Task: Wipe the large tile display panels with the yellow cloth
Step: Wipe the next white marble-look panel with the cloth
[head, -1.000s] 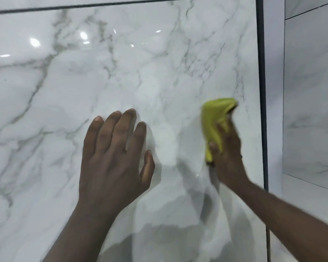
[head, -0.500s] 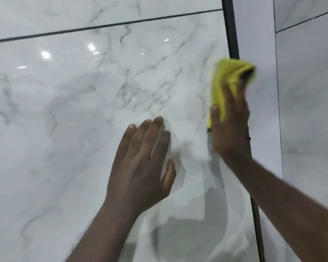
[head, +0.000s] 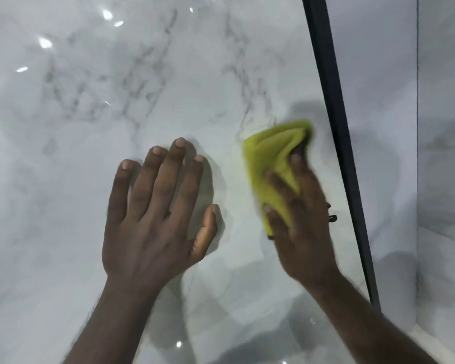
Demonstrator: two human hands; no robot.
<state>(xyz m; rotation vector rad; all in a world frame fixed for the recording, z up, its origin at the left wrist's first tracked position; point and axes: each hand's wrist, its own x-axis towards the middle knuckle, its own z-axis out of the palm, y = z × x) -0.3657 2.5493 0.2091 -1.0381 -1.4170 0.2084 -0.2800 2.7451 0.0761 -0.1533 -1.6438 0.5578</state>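
head | your left hand (head: pixel 155 219) flat, fingers straight on marble tile panel (head: pixel 63 153) | right hand (head: pixel 300 219) presses yellow cloth (head: pixel 271 158) beside dark frame strip (head: pixel 336 127) | mid-wipe; finished share unclear

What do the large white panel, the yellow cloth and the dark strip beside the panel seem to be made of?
The large white panel: likely glazed porcelain tile with marble print, polished; grey veins, sharp lamp reflections. The yellow cloth: soft fabric, perhaps microfibre; it folds and bunches in the right hand. The dark strip: matte trim, metal or plastic; I cannot tell which.
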